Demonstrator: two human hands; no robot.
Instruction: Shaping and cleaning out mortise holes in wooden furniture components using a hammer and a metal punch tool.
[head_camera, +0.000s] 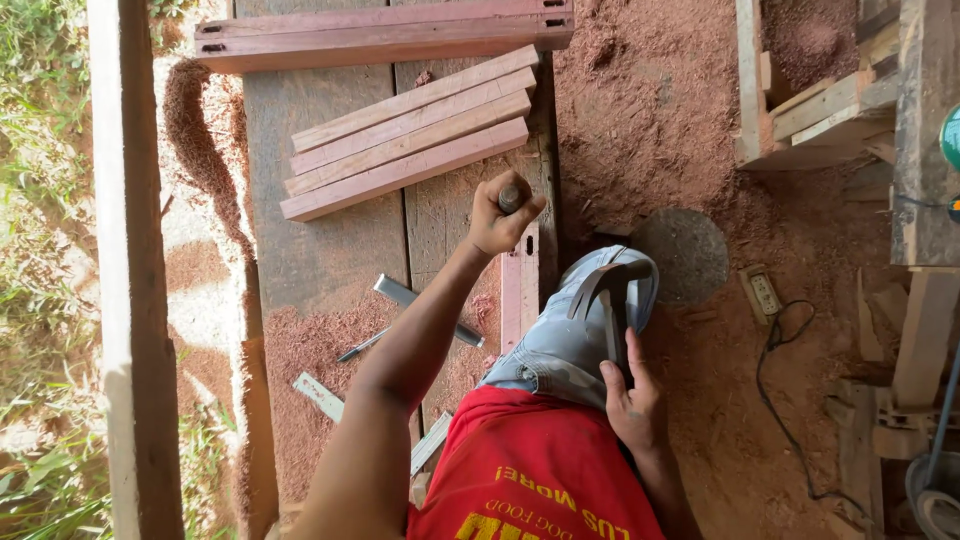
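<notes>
My left hand (497, 218) is closed around the handle of a chisel (509, 198), held upright over a narrow reddish wood piece (520, 290) lying on the plank workbench (320, 250). My right hand (631, 400) grips the handle of a claw hammer (607, 292), whose head rests above my knee in grey-blue trousers. The hammer is lowered, well apart from the chisel.
Several reddish wood slats (410, 130) lie side by side beyond the chisel, with mortised beams (380, 35) farther back. A metal bar (415, 302), a pencil (360, 345) and a steel square (320, 396) lie on the bench. Red sawdust covers the ground; a socket box (765, 292) with cable lies to the right.
</notes>
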